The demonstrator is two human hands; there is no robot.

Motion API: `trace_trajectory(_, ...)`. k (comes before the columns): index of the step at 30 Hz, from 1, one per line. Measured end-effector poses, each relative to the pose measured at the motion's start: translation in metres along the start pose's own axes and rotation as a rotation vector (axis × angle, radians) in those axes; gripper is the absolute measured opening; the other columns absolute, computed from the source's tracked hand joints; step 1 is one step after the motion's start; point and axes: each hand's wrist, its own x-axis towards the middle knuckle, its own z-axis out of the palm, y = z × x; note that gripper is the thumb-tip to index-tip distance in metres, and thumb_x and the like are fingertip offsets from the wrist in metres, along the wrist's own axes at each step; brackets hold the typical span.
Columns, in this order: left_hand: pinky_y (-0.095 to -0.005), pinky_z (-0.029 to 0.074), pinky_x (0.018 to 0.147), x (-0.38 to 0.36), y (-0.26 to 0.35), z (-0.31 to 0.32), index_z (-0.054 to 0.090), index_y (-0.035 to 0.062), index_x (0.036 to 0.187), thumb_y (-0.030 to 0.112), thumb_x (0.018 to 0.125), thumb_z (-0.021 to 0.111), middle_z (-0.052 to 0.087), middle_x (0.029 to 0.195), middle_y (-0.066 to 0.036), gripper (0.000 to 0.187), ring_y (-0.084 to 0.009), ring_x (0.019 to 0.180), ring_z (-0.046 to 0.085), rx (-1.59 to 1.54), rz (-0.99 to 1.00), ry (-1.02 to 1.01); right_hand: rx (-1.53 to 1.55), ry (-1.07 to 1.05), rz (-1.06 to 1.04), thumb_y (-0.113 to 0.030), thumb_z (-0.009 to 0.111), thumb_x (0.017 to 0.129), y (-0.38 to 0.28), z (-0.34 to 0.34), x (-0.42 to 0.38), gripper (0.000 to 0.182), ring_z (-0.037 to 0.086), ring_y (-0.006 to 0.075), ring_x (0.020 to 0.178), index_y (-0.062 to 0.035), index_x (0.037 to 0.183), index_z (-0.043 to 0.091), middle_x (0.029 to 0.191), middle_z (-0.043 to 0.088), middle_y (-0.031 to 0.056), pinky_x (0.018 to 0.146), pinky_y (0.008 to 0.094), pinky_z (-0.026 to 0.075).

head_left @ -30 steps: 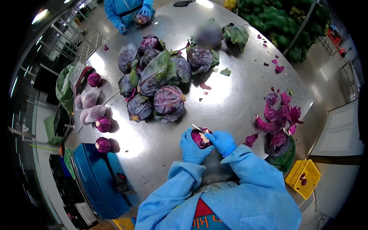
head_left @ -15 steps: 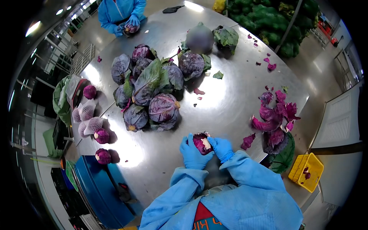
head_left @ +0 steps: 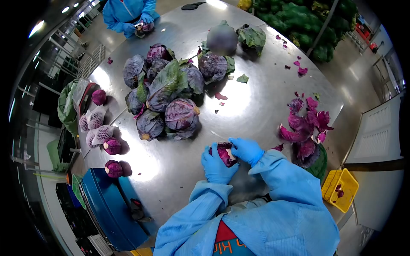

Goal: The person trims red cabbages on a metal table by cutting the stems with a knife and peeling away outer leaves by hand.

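Note:
A small red cabbage (head_left: 224, 154), dark purple with pale patches, is cupped in my gloved left hand (head_left: 216, 166) just above the steel table (head_left: 179, 170). My gloved right hand (head_left: 247, 151) is closed at its right edge, fingertips bent against the upper right side. Whether a loose leaf is pinched there is hidden. Beyond my hands lies a heap of whole red cabbages (head_left: 164, 91), some with green outer leaves. Torn purple leaves (head_left: 305, 126) are piled to the right.
Trimmed cabbages (head_left: 113, 168) and net-wrapped ones (head_left: 102, 135) line the left edge, near a blue bin (head_left: 113, 209). A yellow basket (head_left: 345, 187) stands low at right. Across the table, another person (head_left: 128, 15) holds a cabbage. Green sacks (head_left: 294, 25) are stacked behind.
My right hand has shifted slightly up at the cabbage's edge, and the cabbage has turned in my left hand. The whole view has shifted a little. Across the table, the person's cabbage has moved slightly.

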Motion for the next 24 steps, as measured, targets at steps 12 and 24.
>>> trace_trajectory(12,-0.0495,0.036,0.100,-0.013,-0.042,0.007,0.035,0.0063,0.134,0.034,0.046,0.087,0.037,0.131,-0.024,0.106,-0.0422,0.119,0.039,-0.213,0.220,0.048,0.023,0.170,0.163,-0.032,0.062,0.071,0.044,0.020,0.035,0.034,0.063,0.0384,0.086,-0.0082,0.093,0.069,0.090,0.066,0.0187,0.079,0.0442,0.050)
trace_trajectory(24,-0.0392,0.039,0.104,-0.027,-0.125,0.007,0.021,0.0063,0.140,0.020,0.052,0.092,0.039,0.133,-0.015,0.113,-0.0275,0.122,0.045,-0.920,0.049,-0.015,-0.313,0.783,0.338,-0.011,0.065,0.081,0.129,-0.045,-0.082,0.031,0.061,0.0302,0.077,-0.0106,0.112,0.060,0.089,0.057,0.0123,0.065,0.0420,0.050)
